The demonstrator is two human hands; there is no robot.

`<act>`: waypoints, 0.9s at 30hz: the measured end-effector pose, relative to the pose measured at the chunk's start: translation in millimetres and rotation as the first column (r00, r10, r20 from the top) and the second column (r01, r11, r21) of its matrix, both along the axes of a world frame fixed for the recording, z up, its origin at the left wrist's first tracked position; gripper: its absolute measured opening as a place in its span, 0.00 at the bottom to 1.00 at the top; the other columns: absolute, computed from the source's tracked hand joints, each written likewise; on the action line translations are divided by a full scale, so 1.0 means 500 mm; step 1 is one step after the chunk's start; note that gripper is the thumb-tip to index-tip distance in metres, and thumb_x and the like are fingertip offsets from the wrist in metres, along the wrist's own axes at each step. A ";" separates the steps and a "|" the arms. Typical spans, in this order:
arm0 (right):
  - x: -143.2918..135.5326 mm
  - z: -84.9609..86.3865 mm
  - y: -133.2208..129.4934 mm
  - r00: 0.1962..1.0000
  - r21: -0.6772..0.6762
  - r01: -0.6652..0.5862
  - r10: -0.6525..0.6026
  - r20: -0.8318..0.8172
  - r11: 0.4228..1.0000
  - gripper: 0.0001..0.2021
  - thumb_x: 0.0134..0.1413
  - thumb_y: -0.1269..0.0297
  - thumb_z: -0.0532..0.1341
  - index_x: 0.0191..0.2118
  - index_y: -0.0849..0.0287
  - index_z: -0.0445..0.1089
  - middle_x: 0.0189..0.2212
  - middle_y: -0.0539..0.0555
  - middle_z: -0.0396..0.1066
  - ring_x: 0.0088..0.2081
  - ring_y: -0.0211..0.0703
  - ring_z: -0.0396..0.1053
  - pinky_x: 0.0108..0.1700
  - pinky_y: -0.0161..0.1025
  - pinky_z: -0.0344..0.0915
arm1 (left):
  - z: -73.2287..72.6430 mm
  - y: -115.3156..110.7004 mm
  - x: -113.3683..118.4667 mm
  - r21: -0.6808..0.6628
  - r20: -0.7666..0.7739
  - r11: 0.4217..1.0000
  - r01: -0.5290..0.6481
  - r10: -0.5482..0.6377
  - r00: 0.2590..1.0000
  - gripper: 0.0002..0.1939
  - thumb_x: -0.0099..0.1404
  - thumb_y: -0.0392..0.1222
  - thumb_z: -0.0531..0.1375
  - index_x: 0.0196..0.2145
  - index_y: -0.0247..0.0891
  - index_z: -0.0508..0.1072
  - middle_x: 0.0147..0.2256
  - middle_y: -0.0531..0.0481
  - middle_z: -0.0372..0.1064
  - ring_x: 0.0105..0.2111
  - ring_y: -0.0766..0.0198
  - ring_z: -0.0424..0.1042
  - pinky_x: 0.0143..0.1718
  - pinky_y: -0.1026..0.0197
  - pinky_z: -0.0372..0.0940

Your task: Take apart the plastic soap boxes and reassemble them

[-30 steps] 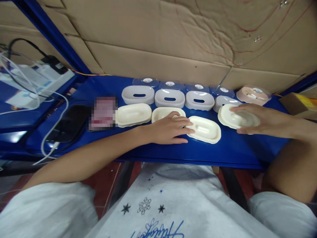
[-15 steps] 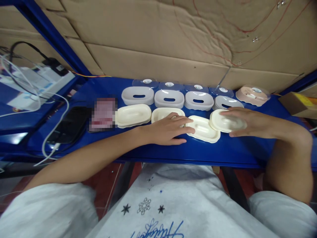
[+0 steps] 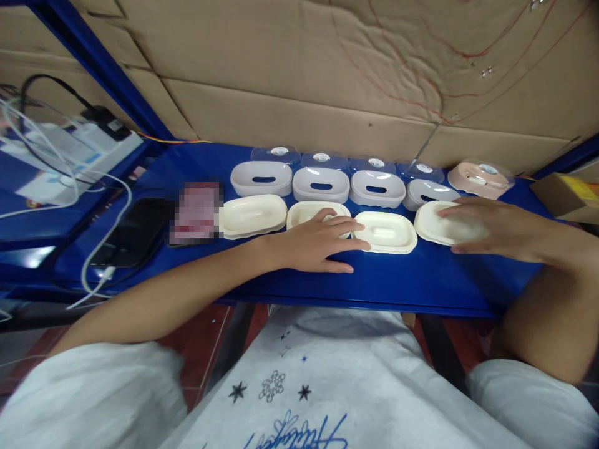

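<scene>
My left hand (image 3: pixel 316 244) lies palm down with its fingers spread. It partly covers a cream oval dish (image 3: pixel 299 215), and its fingertips touch the left edge of another cream dish (image 3: pixel 386 232). At the right end of this row, my right hand (image 3: pixel 505 229) grips a cream dish (image 3: pixel 435 224), fingers on its far side and thumb on its near side. The hand hides the right part of that dish and is a little blurred. One more cream dish (image 3: pixel 255 215) lies at the row's left end, apart from both hands.
Behind the cream row stand several white oval shells with slots (image 3: pixel 321 186) and clear lids (image 3: pixel 322 161). A pinkish lidded dish (image 3: pixel 480 179) sits at the back right, near a cardboard box (image 3: pixel 568 196). To the left are a black phone (image 3: pixel 128 234), a cable and a power strip (image 3: pixel 79 165).
My right hand has moved right with its cream dish, away from the neighbouring dish. That neighbour has turned straighter and shifted slightly back. My left hand has barely moved.
</scene>
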State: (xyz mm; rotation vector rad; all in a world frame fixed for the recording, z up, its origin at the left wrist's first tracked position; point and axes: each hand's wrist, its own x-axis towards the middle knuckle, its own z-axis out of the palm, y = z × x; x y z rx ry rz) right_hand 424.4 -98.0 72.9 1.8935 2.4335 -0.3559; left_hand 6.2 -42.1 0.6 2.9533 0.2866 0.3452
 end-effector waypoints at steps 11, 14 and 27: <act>0.020 -0.043 0.026 0.997 -0.006 -0.074 0.074 0.020 0.997 0.42 0.52 0.37 0.70 0.71 0.47 0.70 0.74 0.60 0.63 0.76 0.72 0.55 0.76 0.67 0.53 | -0.006 -0.001 0.000 -0.029 -0.019 0.999 -0.033 0.033 0.999 0.29 0.80 0.58 0.57 0.71 0.42 0.67 0.73 0.29 0.58 0.73 0.36 0.59 0.70 0.31 0.54; 0.010 -0.045 0.029 0.997 -0.015 -0.071 0.071 0.011 0.997 0.42 0.50 0.37 0.71 0.70 0.43 0.70 0.74 0.58 0.62 0.76 0.74 0.54 0.75 0.68 0.54 | -0.005 -0.002 -0.001 -0.039 -0.035 0.998 -0.041 0.040 0.999 0.29 0.81 0.58 0.56 0.72 0.44 0.65 0.75 0.31 0.55 0.74 0.38 0.57 0.71 0.33 0.53; 0.076 -0.085 0.145 0.947 0.610 0.314 -0.192 -0.258 0.727 0.35 0.62 0.41 0.61 0.67 0.58 0.70 0.72 0.69 0.63 0.74 0.65 0.58 0.74 0.61 0.52 | -0.004 0.005 0.002 -0.067 -0.041 0.997 -0.036 0.033 0.999 0.31 0.80 0.59 0.57 0.73 0.42 0.64 0.76 0.30 0.52 0.75 0.37 0.54 0.72 0.33 0.51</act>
